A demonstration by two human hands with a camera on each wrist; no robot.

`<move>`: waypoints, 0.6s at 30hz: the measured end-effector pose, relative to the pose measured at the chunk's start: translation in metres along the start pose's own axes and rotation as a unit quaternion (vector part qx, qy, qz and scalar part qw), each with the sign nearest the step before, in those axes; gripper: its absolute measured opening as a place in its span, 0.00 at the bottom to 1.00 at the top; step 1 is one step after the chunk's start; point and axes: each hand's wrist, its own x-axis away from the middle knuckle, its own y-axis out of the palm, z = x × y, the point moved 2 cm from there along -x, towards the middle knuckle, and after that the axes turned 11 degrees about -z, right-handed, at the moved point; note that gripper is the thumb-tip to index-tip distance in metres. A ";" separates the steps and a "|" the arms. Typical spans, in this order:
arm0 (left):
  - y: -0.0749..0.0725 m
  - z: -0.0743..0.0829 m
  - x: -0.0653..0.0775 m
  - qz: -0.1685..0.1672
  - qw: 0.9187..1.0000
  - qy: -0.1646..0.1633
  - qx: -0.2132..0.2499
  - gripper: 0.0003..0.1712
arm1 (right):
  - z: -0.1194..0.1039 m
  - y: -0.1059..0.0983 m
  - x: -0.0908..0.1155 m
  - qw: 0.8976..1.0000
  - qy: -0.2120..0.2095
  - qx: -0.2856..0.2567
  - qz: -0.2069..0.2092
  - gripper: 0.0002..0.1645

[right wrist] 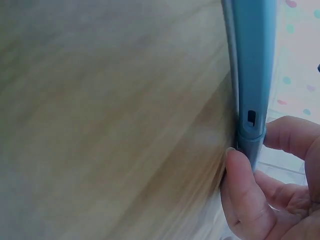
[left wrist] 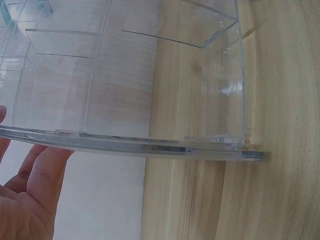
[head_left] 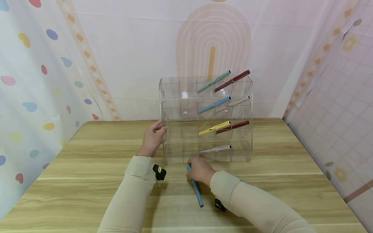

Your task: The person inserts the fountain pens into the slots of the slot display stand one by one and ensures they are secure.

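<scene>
A clear acrylic pen rack with stepped, divided tiers stands upright on the table. At its left side panel my left hand grips the edge, thumb toward the front and fingers on the outer face; the left wrist view shows those fingers against the panel. My right hand pinches a blue pen low over the table, in front of the rack's bottom tier. In the right wrist view the pen's blue body runs upward from between thumb and fingertips.
Several pens lean in the rack's right-hand slots: a mint pen, dark red pens, a light blue pen, a yellow pen and white ones, with a white pen at the bottom. Behind the wooden table hangs a patterned curtain.
</scene>
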 end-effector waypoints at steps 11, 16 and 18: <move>0.001 -0.001 -0.001 -0.001 1.000 0.000 0.006 0.28 | 0.005 -0.004 0.005 0.995 -0.022 -0.100 -0.002 0.23; 0.000 -0.001 -0.001 -0.001 1.000 -0.001 0.008 0.29 | 0.004 -0.011 0.010 0.988 -0.045 -0.149 0.003 0.20; 0.000 -0.001 -0.001 -0.002 1.000 0.000 0.008 0.29 | 0.004 -0.015 0.013 0.985 -0.051 -0.166 0.006 0.19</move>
